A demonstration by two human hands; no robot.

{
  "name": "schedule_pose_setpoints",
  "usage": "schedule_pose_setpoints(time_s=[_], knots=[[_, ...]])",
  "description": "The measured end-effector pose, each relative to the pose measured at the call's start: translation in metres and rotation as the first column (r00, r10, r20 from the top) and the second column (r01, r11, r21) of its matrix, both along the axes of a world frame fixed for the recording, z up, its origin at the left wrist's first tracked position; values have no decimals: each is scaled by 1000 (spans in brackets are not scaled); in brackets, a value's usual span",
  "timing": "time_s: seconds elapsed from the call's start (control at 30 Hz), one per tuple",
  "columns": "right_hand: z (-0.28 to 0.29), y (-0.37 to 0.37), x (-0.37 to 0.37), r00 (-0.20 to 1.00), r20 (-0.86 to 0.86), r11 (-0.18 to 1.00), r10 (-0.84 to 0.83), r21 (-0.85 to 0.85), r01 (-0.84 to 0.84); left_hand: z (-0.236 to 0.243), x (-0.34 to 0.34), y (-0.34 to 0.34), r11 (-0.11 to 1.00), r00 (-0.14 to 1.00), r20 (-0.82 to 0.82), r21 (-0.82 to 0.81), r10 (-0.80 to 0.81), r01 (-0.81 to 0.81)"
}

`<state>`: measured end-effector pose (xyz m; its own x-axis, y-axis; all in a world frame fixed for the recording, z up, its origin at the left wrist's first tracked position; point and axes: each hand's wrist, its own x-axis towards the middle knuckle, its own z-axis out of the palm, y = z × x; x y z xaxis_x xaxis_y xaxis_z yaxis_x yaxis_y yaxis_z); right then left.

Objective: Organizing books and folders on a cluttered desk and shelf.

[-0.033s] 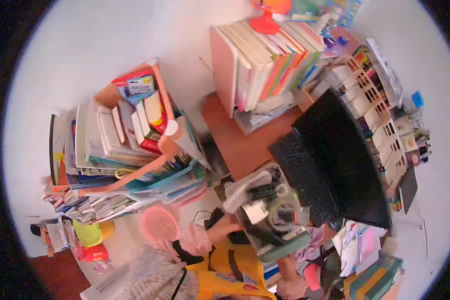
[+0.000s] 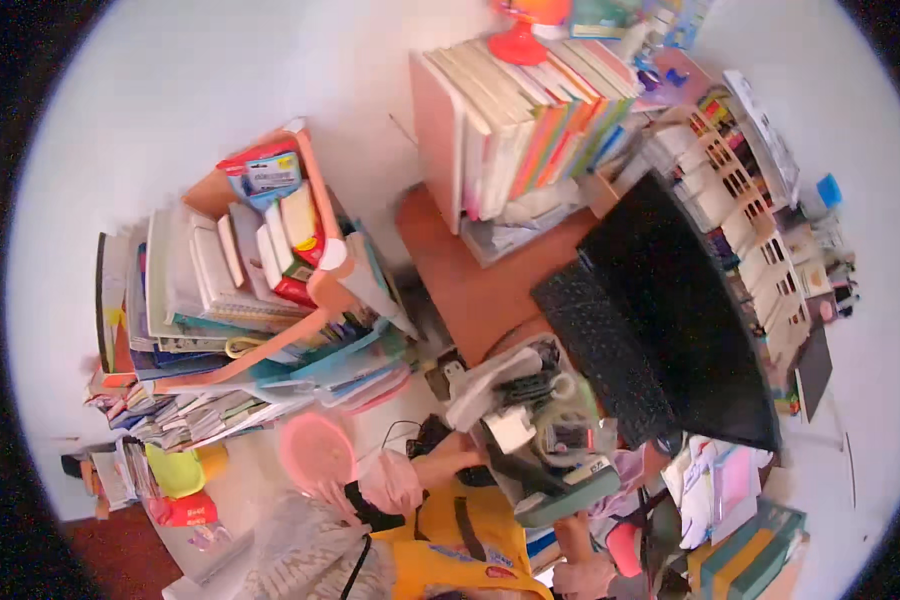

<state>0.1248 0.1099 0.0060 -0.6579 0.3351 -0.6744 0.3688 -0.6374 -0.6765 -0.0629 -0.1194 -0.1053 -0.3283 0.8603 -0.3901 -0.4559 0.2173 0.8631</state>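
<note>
A long grey-green storage box (image 2: pixel 568 503) is tilted in front of my body, over the yellow garment (image 2: pixel 450 550). Coiled dark cables (image 2: pixel 530 388), a white block (image 2: pixel 511 430), a clear rounded container (image 2: pixel 568 436) and a pale roll-like piece (image 2: pixel 477 400) lie inside it. My left hand (image 2: pixel 453 460), coming out of a pink sleeve, grips the box's left side; its fingertips are hidden. At the box's near green end my right hand (image 2: pixel 576 560) holds on from below, with its fingers partly hidden.
A black monitor (image 2: pixel 685 320) and keyboard (image 2: pixel 600 345) stand on the brown desk to the right. Books (image 2: pixel 530 130) fill a rack behind. On the left are an orange-rimmed bin (image 2: pixel 325 290) of books and a pink basin (image 2: pixel 315 450). A green box (image 2: pixel 750 550) sits at lower right.
The view has shifted very slightly, so the surroundings sit a little further left. Both hands stay on the box, which has hardly moved.
</note>
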Motion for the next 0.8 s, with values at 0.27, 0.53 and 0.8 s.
schedule_pose_setpoints(time_s=[0.27, 0.53, 0.8], knots=[[14, 13, 93, 990, 136, 997, 45, 54, -53, -3, 100, 20, 971, 873, 433, -175, 225, -164], [-2, 37, 107, 998, 58, 993, 17, 114, -23, -1, 94, 46, 996, 960, 278, -76, -15, 38], [-25, 63, 114, 983, -90, 986, 161, 65, -156, 86, 96, 90, 986, 869, 469, -16, 154, -166]])
